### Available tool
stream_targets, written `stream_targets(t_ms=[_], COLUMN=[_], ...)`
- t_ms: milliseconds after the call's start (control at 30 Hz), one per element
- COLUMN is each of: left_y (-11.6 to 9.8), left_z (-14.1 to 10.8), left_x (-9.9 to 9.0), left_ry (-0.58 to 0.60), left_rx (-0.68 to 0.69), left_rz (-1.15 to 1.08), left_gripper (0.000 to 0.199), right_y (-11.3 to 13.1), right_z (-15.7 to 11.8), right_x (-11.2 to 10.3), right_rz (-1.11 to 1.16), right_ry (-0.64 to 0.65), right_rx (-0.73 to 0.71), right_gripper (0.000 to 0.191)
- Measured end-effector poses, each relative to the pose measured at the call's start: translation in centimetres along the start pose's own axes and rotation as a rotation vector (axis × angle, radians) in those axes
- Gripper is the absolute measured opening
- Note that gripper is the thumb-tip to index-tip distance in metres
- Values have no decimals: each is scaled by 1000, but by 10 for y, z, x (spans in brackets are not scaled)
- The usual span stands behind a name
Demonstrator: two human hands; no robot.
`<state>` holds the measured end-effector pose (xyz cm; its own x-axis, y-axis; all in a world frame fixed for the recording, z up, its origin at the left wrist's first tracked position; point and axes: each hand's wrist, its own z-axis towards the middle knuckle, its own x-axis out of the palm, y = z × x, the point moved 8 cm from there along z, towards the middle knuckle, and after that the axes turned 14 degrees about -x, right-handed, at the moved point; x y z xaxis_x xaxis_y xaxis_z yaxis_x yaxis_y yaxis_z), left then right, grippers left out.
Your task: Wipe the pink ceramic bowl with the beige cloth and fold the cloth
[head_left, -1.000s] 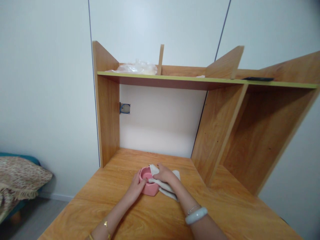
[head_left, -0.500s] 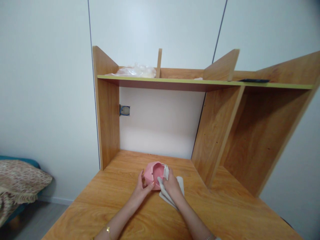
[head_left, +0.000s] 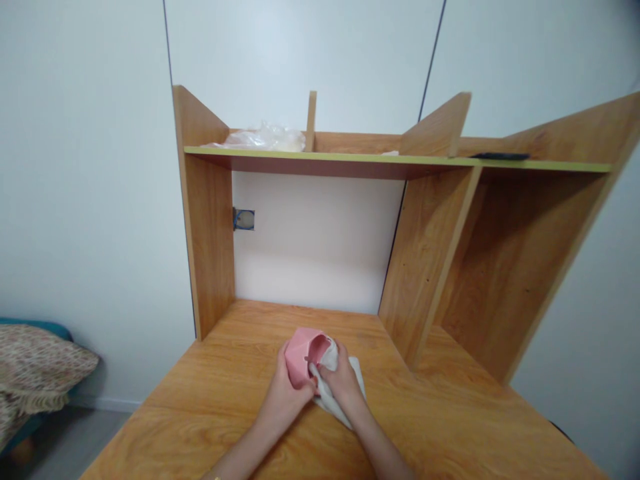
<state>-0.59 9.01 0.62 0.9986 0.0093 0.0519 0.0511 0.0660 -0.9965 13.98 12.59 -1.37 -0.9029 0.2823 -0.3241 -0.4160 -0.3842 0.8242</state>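
A pink faceted bowl (head_left: pixel 299 351) is tilted with its opening toward the right, low over the wooden desk. My left hand (head_left: pixel 291 387) grips it from the left and below, thumb near the rim. In my right hand (head_left: pixel 340 379) is a light grey cloth (head_left: pixel 329 403), bunched at the bowl's rim and partly inside its opening. The rest of the cloth hangs down behind and below my right hand onto the desk. The fingertips of my right hand are partly covered by the cloth.
Around the desk top (head_left: pixel 430 427) rises a wooden shelf unit (head_left: pixel 213 247) with upright dividers. On its upper shelf lie a clear plastic bag (head_left: pixel 267 138) and a flat black object (head_left: pixel 500 157). A patterned blanket (head_left: pixel 43 363) is at far left.
The bowl has turned and tipped in my left hand, which now wraps further round its side. My right hand has shifted slightly with the cloth. The view has moved a little.
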Motion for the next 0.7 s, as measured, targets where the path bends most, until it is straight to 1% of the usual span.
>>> stream_targets(t_ms=[100,200,267,367,467,600,700], left_y=[3,0,-5,-11,-13,-14,-9], left_z=[-1,-5,-9,-13,-15,-16,-11], left_x=[2,5,7,7,3,-3,-5], left_ry=[29,47,66,65,49,34,43], left_rx=[-23,-4,15,10,-1,1,32], left_rz=[14,69,120,225,314,390,351], left_gripper=[79,76,76,78,78,77,75], right_y=[1,7,12,15,14,12,13], right_z=[3,6,7,6,3,1,2], right_x=[-9,-21,-25,-27,-23,-16,-15], right_rz=[-80,-214,-291,-362,-333,-206,-127], right_ry=[2,4,35,91,123,145,112], right_rx=[11,4,-8,-27,-50,-99,-144], right_gripper=[65,68,68,66,64,51,49])
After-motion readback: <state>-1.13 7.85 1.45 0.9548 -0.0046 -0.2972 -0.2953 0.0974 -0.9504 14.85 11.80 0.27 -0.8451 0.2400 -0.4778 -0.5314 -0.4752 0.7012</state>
